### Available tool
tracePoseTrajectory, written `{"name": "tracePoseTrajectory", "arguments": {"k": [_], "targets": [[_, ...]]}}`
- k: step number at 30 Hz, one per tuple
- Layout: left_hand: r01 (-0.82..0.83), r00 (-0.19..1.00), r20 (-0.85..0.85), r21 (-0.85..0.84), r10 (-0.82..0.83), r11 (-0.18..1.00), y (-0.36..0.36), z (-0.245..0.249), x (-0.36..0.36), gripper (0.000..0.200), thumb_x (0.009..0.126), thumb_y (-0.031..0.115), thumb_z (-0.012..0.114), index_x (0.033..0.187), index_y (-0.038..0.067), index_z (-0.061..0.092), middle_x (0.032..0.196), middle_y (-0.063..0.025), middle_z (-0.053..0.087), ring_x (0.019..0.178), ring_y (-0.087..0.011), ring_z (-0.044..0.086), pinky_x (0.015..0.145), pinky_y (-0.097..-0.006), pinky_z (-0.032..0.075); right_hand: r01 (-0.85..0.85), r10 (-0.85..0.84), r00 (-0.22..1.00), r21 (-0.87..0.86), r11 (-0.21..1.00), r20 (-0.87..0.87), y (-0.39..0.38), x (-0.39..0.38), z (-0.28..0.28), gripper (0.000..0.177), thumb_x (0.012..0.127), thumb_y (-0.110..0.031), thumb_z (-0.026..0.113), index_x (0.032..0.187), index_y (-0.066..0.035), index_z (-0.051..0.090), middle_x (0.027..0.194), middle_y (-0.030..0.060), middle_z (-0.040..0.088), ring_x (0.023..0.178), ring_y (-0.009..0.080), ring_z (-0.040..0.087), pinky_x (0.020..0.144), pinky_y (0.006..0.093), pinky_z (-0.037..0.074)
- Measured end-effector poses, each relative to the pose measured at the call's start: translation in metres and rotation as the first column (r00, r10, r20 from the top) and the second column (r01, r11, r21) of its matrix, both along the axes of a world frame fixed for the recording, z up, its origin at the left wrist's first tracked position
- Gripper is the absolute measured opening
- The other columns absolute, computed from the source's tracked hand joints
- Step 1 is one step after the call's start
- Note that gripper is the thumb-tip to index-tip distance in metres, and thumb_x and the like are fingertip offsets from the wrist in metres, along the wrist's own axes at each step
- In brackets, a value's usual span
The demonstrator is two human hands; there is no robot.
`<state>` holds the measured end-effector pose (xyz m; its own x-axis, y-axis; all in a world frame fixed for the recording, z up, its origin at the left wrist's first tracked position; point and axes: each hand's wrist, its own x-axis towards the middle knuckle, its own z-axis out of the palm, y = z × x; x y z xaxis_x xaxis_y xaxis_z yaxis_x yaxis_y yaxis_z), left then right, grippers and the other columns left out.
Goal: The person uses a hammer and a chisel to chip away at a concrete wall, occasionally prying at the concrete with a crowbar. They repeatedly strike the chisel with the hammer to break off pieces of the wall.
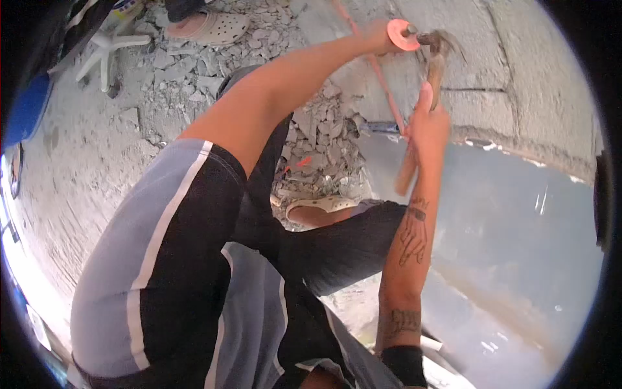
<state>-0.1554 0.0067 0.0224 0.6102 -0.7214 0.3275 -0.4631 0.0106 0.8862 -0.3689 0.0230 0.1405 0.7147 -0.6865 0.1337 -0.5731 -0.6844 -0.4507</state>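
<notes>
Left hand (381, 37) closed round chisel (410, 30) behind its round guard (402, 35); fingers partly hidden. Right hand (429, 122) wrapped round hammer (435, 71) mid-handle, head at chisel's end; contact unclear. Both tools over grey masonry (476, 107), near its rubble-side edge. Rubble (324, 139) beside.

There are two hands (382, 37) (431, 124), two clogs (228, 28) (327, 204), one hammer (436, 72), one chisel (399, 39), one star-shaped base (106, 48) (and rubble (330, 126) too jumbled to count).

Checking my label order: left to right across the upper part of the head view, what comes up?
White splayed-leg base → pale clog → left hand → round pink guard → hammer head.
</notes>
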Motion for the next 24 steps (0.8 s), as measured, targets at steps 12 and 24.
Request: {"name": "tracePoseTrajectory", "arguments": {"k": [12, 24], "targets": [[-0.110, 0.959, 0.279, 0.199, 0.051, 0.974, 0.022, 0.007, 0.011, 0.045, 0.076, 0.054, 0.063, 0.101, 0.017, 0.064, 0.092, -0.0093, 0.069, 0.079, -0.0321, 0.065, 0.069, -0.0426, 0.051, -0.116, 0.186, 0.973, -0.403, 0.908, 0.137, 0.001, 0.011, 0.003, 0.054, 0.096, -0.054, 0.044, 0.082, -0.003, 0.055, 0.056, 0.0053, 0.048, 0.045, 0.0131, 0.048, 0.043, 0.0298, 0.040], [-0.132, 0.965, 0.253, 0.239, 0.070, 0.962, 0.043, 0.026, -0.001, 0.047, 0.077, 0.052, 0.064, 0.106, 0.016, 0.061, 0.085, -0.0088, 0.069, 0.082, -0.0293, 0.066, 0.070, -0.0411, 0.051, -0.044, 0.141, 0.960, -0.364, 0.930, 0.244, 0.026, 0.006, 0.035, 0.052, 0.095, -0.046, 0.047, 0.088, 0.002, 0.062, 0.071, 0.0204, 0.062, 0.073, 0.0349, 0.063, 0.068, 0.0445, 0.048]]}}
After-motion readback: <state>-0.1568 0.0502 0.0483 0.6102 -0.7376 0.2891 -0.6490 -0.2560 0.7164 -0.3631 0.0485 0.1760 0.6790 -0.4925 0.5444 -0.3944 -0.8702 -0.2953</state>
